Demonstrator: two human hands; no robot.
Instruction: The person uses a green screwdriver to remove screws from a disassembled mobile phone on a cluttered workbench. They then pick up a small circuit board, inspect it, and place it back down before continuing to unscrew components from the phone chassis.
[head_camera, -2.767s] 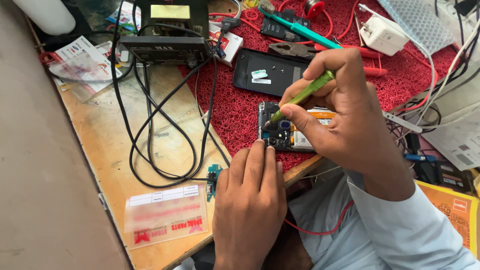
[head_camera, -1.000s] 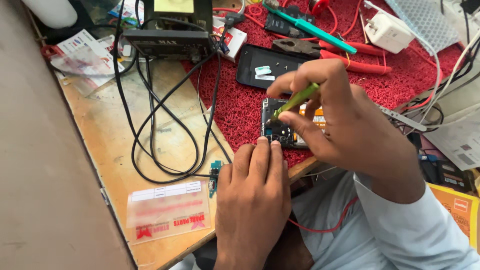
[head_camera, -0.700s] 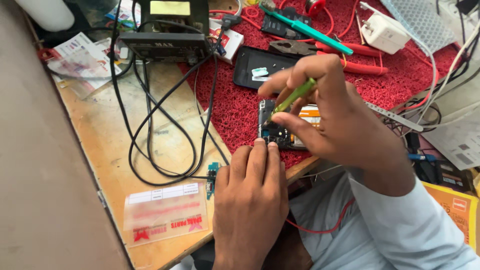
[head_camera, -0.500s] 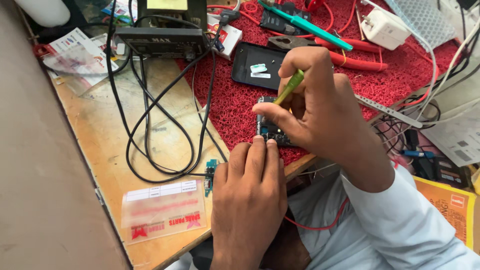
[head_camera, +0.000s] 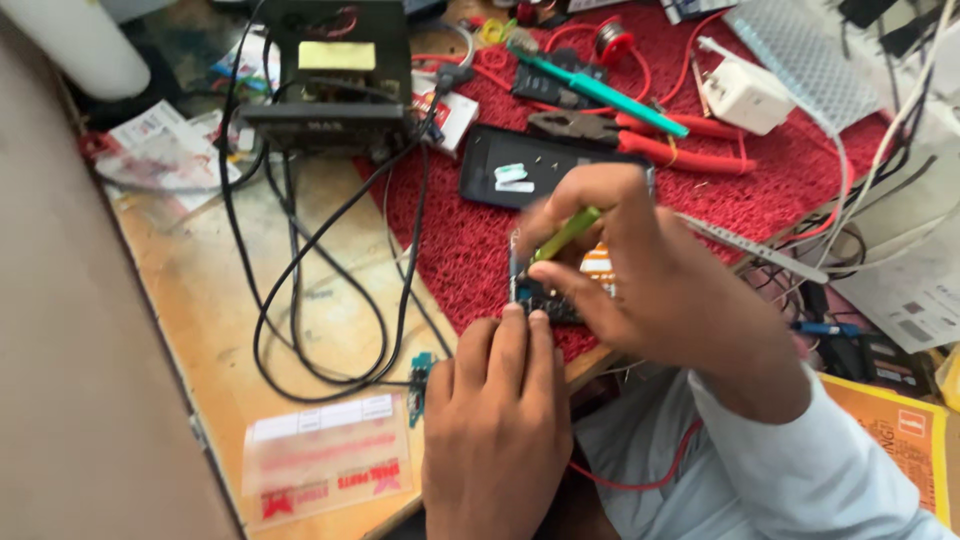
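Circuit board (head_camera: 560, 290) at frame centre on red mat (head_camera: 470, 250) | likely light, fragile: hold by edges | left hand (head_camera: 497, 420) fingertips press its edge | right hand (head_camera: 640, 270) pinches green screwdriver (head_camera: 566, 233)

R hand (head_camera: 640, 270) w/ the green screwdriver (head_camera: 566, 233) has crept up and left over the opened phone (head_camera: 560, 285) vs 2.8 s ago; tool shaft now stands steeper, less of the green handle shows past the fingers, and hand is motion-blurred. More of the phone's board is covered by the R hand now. L hand (head_camera: 497, 420) fingertips moved from short of the phone to its near edge, touching.
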